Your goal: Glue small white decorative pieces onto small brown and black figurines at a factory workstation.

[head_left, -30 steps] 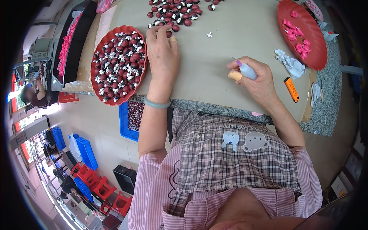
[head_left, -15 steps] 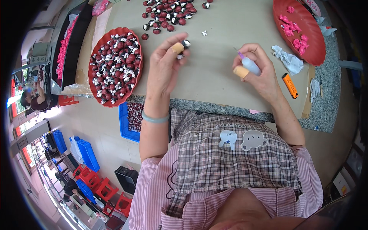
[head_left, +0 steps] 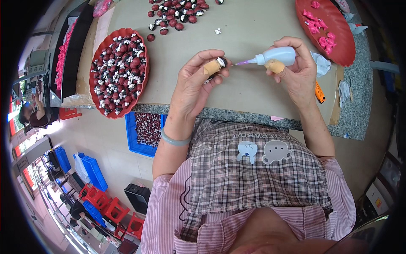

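Left hand (head_left: 192,88) pinches one black-and-white ball (head_left: 221,62); right hand (head_left: 298,70) grasps one squeeze bottle (head_left: 277,56). Bottle lies right of ball, long axis running left–right above the desk (head_left: 253,95), needle pointing at the ball; contact cannot be told. Toward desk's far edge: one white piece (head_left: 218,31) and loose maroon balls (head_left: 179,26), too crowded to count. Trays, two: ball tray (head_left: 146,67) toward near-left corner, pink-piece tray (head_left: 344,42) toward far-right. One orange bar (head_left: 319,92) nearer right edge.

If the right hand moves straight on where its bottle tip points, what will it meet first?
Probably the small black-and-white piece that the left hand holds, though the depth is unclear.
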The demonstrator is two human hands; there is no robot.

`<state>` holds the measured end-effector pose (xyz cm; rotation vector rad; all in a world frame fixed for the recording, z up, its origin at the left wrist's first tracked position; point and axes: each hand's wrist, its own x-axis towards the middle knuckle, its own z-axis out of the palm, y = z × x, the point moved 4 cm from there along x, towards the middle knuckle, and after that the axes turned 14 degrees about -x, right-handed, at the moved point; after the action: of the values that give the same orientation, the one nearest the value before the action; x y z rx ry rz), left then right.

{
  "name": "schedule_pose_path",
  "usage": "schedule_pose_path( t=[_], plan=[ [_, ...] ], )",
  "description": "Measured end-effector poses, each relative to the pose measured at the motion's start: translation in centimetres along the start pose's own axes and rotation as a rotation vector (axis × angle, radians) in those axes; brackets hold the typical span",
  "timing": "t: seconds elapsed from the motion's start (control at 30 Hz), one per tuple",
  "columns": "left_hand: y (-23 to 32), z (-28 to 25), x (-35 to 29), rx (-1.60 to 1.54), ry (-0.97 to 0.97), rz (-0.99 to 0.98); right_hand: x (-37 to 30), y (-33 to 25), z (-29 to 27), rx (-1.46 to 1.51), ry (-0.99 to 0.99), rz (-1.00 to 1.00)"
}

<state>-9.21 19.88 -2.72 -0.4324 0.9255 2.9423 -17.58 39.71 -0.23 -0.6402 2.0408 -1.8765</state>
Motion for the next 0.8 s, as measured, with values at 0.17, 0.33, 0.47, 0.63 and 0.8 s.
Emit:
schedule_pose_path(
  t=[0.17,0.33,0.47,0.63,0.8],
  plan=[
    [-0.6,-0.2,0.0,0.056,0.008,0.000,-0.1,-1.1,0.1,-0.225,0.123,-0.209],
    [-0.7,-0.2,0.0,0.106,0.002,-0.004,-0.5,-1.9,0.3,-0.388,0.132,-0.299],
    [-0.8,-0.2,0.0,0.095,-0.005,-0.013,-0.8,-2.1,0.4,-0.536,0.136,-0.369],
    [-1.0,-0.3,-0.1,0.111,-0.009,-0.026,-0.9,-2.3,0.5,-0.600,0.121,-0.380],
    [-1.1,-0.4,0.0,0.093,-0.021,-0.032,-0.8,-2.9,1.0,-0.583,0.189,-0.333]
  ],
)
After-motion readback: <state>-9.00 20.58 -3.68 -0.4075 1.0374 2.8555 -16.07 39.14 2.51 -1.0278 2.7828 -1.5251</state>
